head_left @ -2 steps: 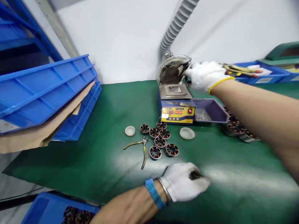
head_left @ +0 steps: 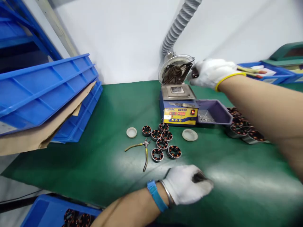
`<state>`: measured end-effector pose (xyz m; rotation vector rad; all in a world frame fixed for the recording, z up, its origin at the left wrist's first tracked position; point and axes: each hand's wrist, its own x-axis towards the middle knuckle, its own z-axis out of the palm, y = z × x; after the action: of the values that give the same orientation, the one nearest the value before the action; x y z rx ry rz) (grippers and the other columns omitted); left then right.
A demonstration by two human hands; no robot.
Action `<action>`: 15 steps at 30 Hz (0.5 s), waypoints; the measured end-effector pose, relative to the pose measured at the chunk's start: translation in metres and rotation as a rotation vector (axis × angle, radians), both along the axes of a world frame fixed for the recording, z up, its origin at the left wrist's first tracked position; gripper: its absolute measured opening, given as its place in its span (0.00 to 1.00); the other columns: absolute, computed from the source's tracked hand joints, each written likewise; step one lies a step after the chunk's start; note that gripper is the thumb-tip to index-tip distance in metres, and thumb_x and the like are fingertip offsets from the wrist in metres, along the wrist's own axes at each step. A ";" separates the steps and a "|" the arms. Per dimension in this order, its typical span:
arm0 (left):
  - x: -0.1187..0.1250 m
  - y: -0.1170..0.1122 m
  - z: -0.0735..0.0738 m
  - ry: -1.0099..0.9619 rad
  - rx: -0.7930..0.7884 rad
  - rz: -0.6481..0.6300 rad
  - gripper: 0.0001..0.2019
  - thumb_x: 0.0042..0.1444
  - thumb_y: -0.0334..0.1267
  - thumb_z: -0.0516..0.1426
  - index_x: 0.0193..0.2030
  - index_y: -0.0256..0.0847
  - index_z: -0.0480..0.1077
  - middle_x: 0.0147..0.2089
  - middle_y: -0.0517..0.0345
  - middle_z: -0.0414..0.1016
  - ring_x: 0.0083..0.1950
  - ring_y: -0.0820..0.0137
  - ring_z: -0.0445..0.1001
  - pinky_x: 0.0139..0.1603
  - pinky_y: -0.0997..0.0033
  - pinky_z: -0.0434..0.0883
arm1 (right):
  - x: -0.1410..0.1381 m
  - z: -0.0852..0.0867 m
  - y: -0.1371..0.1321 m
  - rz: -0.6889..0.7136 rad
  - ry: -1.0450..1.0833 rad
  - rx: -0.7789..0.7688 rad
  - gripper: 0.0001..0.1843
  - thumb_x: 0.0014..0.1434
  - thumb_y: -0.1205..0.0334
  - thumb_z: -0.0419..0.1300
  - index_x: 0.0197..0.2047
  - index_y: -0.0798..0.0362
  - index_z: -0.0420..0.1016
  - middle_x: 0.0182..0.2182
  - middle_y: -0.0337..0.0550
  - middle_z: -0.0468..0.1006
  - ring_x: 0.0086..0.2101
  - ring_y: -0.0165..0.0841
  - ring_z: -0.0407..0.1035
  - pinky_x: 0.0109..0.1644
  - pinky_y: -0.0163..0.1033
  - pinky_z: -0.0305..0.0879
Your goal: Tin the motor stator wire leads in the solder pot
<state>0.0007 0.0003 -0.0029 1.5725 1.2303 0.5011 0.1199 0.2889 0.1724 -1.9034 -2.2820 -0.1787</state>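
- Far left, blue crates (head_left: pixel 44 91) lean tilted over brown cardboard (head_left: pixel 47 130) on the green counter (head_left: pixel 99 164).
- Centre, yellow-handled pliers (head_left: pixel 142 151) lie just beside a cluster of copper-wound stators (head_left: pixel 163 142).
- Near edge, the gloved left hand (head_left: pixel 187 184) rests on the counter, curled around something small and dark.
- Behind, the solder pot (head_left: pixel 178 107) sits under the round fan (head_left: pixel 175 70).
- Right, the gloved right hand (head_left: pixel 211 74) pinches a small dark part at the fan's edge.
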 end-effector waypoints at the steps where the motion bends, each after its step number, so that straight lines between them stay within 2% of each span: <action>1: 0.000 0.000 -0.001 0.000 0.002 0.001 0.15 0.57 0.54 0.58 0.35 0.44 0.74 0.33 0.55 0.79 0.35 0.64 0.76 0.41 0.65 0.75 | 0.000 0.003 0.002 -0.043 0.028 -0.015 0.54 0.58 0.33 0.36 0.53 0.78 0.76 0.49 0.69 0.75 0.56 0.62 0.68 0.43 0.54 0.63; 3: 0.000 0.001 -0.003 0.007 -0.003 -0.005 0.16 0.57 0.55 0.58 0.36 0.44 0.74 0.34 0.55 0.79 0.35 0.64 0.76 0.41 0.65 0.75 | -0.004 0.005 0.006 -0.102 0.117 -0.042 0.58 0.57 0.37 0.28 0.50 0.84 0.75 0.47 0.69 0.75 0.57 0.62 0.67 0.43 0.53 0.62; 4: 0.000 0.002 -0.003 0.018 -0.007 -0.015 0.16 0.57 0.55 0.58 0.37 0.44 0.74 0.34 0.55 0.79 0.35 0.63 0.76 0.40 0.65 0.76 | -0.008 0.003 0.008 -0.111 0.166 -0.051 0.57 0.59 0.39 0.27 0.49 0.87 0.74 0.48 0.70 0.74 0.58 0.62 0.66 0.46 0.53 0.62; 5: 0.000 0.002 -0.002 0.031 -0.011 -0.027 0.17 0.57 0.56 0.58 0.37 0.44 0.75 0.34 0.55 0.79 0.35 0.64 0.76 0.40 0.66 0.76 | -0.013 0.000 0.008 -0.108 0.210 -0.060 0.54 0.61 0.40 0.31 0.49 0.87 0.74 0.49 0.72 0.74 0.59 0.61 0.65 0.49 0.54 0.63; 7: -0.001 0.003 -0.001 0.056 -0.013 -0.058 0.18 0.57 0.56 0.58 0.37 0.43 0.75 0.34 0.55 0.80 0.36 0.64 0.76 0.40 0.67 0.76 | -0.022 -0.010 0.008 -0.086 0.265 -0.066 0.45 0.62 0.40 0.47 0.49 0.85 0.74 0.51 0.76 0.74 0.60 0.60 0.66 0.55 0.54 0.64; 9: -0.001 0.003 0.001 0.070 -0.012 -0.074 0.18 0.58 0.56 0.59 0.38 0.43 0.76 0.35 0.55 0.81 0.37 0.64 0.77 0.41 0.67 0.76 | -0.028 -0.019 0.007 -0.072 0.309 -0.069 0.40 0.56 0.42 0.61 0.48 0.81 0.75 0.52 0.79 0.74 0.61 0.59 0.67 0.59 0.54 0.63; 10: -0.002 0.003 0.002 0.071 -0.014 -0.072 0.18 0.58 0.56 0.59 0.39 0.43 0.76 0.37 0.55 0.81 0.37 0.64 0.77 0.42 0.67 0.77 | -0.029 -0.022 0.005 -0.072 0.338 -0.070 0.40 0.54 0.42 0.64 0.46 0.80 0.75 0.52 0.80 0.74 0.61 0.59 0.66 0.60 0.54 0.63; 12: -0.002 0.002 0.003 0.064 -0.016 -0.059 0.19 0.58 0.56 0.59 0.42 0.42 0.77 0.39 0.54 0.82 0.38 0.64 0.78 0.44 0.66 0.77 | -0.027 -0.023 0.002 -0.083 0.404 -0.070 0.40 0.54 0.39 0.62 0.41 0.78 0.74 0.52 0.78 0.74 0.62 0.58 0.65 0.60 0.51 0.64; 15: -0.002 0.001 0.003 0.053 0.006 -0.050 0.17 0.58 0.54 0.59 0.43 0.42 0.78 0.39 0.54 0.82 0.39 0.64 0.78 0.45 0.65 0.77 | -0.015 -0.017 -0.004 -0.111 0.552 -0.075 0.40 0.50 0.35 0.61 0.35 0.74 0.74 0.51 0.72 0.76 0.63 0.56 0.64 0.54 0.45 0.67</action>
<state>-0.0017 0.0016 0.0002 1.6266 1.2273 0.4334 0.1045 0.2851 0.1555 -1.8220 -1.8374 0.3788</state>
